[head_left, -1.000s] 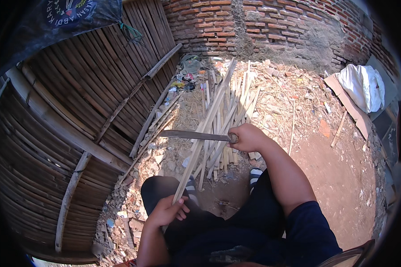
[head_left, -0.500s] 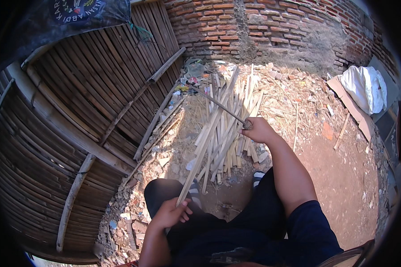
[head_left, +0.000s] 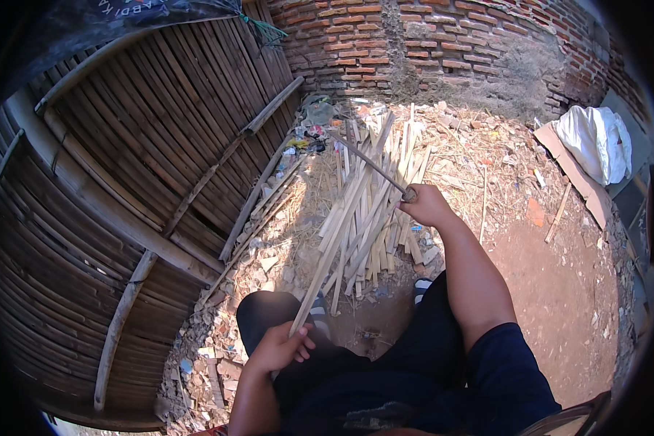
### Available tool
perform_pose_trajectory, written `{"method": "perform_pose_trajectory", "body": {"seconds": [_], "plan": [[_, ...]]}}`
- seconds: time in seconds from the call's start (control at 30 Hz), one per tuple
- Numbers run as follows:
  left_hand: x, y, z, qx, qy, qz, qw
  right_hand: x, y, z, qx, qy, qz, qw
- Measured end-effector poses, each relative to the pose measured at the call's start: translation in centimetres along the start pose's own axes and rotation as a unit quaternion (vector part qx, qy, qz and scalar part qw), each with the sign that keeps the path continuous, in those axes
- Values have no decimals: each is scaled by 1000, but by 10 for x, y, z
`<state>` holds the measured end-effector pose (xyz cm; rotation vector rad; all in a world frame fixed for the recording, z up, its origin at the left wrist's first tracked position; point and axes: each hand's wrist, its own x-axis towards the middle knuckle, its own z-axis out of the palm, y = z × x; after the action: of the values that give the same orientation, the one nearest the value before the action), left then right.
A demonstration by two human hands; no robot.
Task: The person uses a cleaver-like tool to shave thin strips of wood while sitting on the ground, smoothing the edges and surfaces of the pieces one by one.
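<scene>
My left hand [head_left: 281, 347] grips the near end of a long pale bamboo strip [head_left: 336, 236] that slants up and away over my knee. My right hand [head_left: 426, 206] is raised and closed around the handle of a long-bladed knife [head_left: 367, 163], whose dark blade points up and to the left, above the strip. Below both lies a pile of split bamboo strips [head_left: 374, 218] on the dirt ground in front of my feet.
A woven bamboo fence panel [head_left: 123, 182] leans along the left. A red brick wall [head_left: 429, 43] closes the back. White cloth [head_left: 596, 142] lies on a board at the right. Rubble and litter [head_left: 316, 120] cover the ground by the wall.
My right hand has swung the knife from lying across the strips to pointing up and away to the left. The left hand has kept its hold on the strip.
</scene>
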<state>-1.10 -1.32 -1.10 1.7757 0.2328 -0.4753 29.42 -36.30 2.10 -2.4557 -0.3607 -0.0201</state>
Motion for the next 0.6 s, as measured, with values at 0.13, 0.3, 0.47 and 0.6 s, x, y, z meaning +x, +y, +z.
{"method": "perform_pose_trajectory", "body": {"seconds": [0.13, 0.3, 0.47, 0.6], "plan": [[-1, 2, 0, -15, -6, 7, 1000, -15, -16, -5, -39, -29, -34, 998], [-2, -2, -3, -61, -15, 7, 998, -39, -51, 1, -141, -136, -165, 967], [-4, 0, -2, -56, -20, 3, 998, -28, -44, -3, -120, -118, -114, 979], [0, -2, -2, -38, -10, 3, 999, -11, -29, -13, -80, -22, -3, 997]]}}
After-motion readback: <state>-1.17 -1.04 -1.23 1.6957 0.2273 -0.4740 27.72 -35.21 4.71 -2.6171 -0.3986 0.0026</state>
